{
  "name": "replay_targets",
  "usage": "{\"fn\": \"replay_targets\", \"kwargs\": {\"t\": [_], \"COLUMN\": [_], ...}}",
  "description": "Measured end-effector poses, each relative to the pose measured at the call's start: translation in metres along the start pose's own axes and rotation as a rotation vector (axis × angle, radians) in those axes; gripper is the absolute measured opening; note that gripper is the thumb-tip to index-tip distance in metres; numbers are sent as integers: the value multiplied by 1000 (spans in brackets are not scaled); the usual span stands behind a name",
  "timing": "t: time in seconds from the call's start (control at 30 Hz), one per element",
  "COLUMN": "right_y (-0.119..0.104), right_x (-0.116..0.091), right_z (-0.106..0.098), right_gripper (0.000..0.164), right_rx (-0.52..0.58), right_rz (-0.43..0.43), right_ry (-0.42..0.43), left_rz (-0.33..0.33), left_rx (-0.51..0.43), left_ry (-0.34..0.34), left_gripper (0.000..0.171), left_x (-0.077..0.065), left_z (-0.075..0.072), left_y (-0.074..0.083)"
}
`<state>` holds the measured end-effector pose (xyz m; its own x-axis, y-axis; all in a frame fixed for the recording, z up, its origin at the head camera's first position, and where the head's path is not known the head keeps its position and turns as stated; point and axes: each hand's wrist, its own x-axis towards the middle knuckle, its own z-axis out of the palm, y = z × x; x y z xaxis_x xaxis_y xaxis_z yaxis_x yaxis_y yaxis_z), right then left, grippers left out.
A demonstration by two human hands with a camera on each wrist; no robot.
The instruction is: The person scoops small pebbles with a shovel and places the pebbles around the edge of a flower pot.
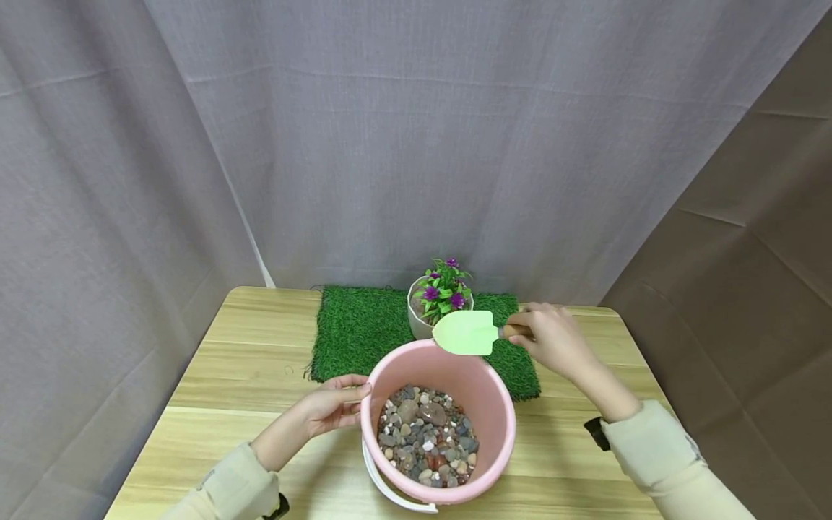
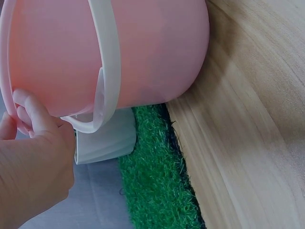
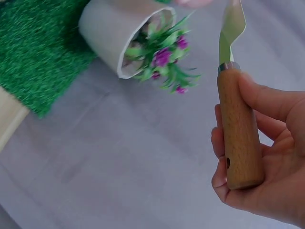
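Note:
A pink bucket (image 1: 448, 370) stands at the front of the table, with mixed pebbles (image 1: 422, 440) covering its bottom. My left hand (image 1: 334, 404) pinches the bucket's rim on its left side, thumb over the edge and fingers outside, as the left wrist view (image 2: 35, 124) also shows. In my right hand (image 1: 555, 339) is a garden trowel with a pale green blade (image 1: 464, 334); the fingers wrap its wooden handle (image 3: 240, 129). The blade is held above the bucket's far rim, pointing left, and no pebbles show on it. Seen from the right wrist, the blade is nearly edge-on.
Behind the bucket, a white pot (image 1: 418, 328) with a purple-flowered plant (image 1: 447, 292) stands on a green turf mat (image 1: 357, 325). The bucket's white handle (image 2: 110, 52) hangs down at its left front. Grey curtains (image 1: 416, 159) rise behind the wooden table (image 1: 240, 361).

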<state>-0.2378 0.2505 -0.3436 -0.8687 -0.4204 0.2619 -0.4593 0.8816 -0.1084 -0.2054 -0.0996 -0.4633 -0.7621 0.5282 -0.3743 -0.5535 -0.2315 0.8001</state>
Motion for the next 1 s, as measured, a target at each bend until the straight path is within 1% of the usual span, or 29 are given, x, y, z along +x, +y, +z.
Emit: {"fn": "replay_targets", "kwargs": {"t": [0.13,0.33,0.43,0.53,0.67,0.73,0.83,0.9,1.0], "right_y": [-16,-33,-39,-42,-44,-45,-48,-51,-57], "right_x": [-4,-9,-11,-14,-18,-19,-20,-21,-22], "right_z": [1,16,26,37,46,49,55,61,76], "right_gripper": [20,14,17,21,13,10,10,9,9], "right_rx": [13,3,-19,-36,-57,-80,-160,-232,-320], "right_rz": [-50,-150,-203,-232,-246,-252,-276,-317,-406], "right_ry": [-20,-72,-91,-89,-79,-80,-71,-49,-14], "left_rz": [-3,-9,-8,-5,-4,-4,-4,-4,-8], "left_rx": [-4,-18,-7,9,22,26,31,35,39], "left_ry": [4,9,13,16,24,28,24,22,22], "left_gripper": [18,16,15,14,10,10,10,10,11], "left_x": [1,0,0,-1,-1,-1,-1,0,-1], "left_z": [0,0,0,0,1,1,1,2,2], "left_y": [-1,-1,0,2,3,3,3,3,3]}}
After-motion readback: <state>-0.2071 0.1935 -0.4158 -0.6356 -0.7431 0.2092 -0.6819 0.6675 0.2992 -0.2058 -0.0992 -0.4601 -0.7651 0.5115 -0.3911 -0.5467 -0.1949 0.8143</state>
